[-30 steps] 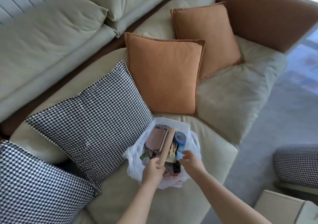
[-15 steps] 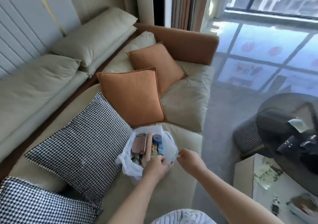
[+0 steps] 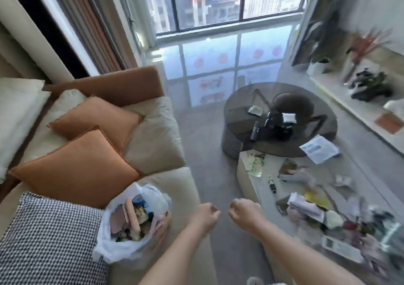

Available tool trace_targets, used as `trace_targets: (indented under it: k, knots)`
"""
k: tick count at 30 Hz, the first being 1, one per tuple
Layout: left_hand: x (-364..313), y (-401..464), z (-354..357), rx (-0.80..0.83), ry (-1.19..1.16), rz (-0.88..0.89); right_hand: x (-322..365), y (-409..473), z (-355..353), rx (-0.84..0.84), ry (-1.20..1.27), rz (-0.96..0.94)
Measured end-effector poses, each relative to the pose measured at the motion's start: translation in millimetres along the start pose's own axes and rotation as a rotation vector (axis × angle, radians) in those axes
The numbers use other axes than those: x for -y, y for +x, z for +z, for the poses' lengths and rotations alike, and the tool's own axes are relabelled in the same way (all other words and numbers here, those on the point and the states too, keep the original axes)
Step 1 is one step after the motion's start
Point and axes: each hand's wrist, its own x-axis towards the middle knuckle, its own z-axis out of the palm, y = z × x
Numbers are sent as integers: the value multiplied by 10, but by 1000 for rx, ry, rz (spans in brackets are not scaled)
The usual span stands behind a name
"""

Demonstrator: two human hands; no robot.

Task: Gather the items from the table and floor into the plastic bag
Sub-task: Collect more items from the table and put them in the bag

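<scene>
Sat open-mouthed on the near sofa (image 3: 166,184) cushion, the white plastic bag (image 3: 122,247), stuffed with a pink pouch (image 3: 117,221), a tan ribbed piece (image 3: 131,217) and a blue roll (image 3: 138,201). Lay cluttered with papers and small items the low pale bench (image 3: 251,182) to the right, beyond it a round dark glass bench (image 3: 240,109), then grey floor (image 3: 207,144) and a tall window (image 3: 218,2). Hung over the floor, loosely curled and holding nothing, fingers of left hand (image 3: 204,215) and right hand (image 3: 244,213), both clear of the bag.
</scene>
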Motion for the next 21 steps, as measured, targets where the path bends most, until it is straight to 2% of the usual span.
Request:
trace_targets:
  k: [12, 21]
  knots:
    - [-1535, -218, 1397, 268, 282, 265, -1954, -1264, 85, -61, 271, 431]
    - [-2308, -708, 2992, 422, 398, 297, -3457, -2661, 699, -18, 463, 738]
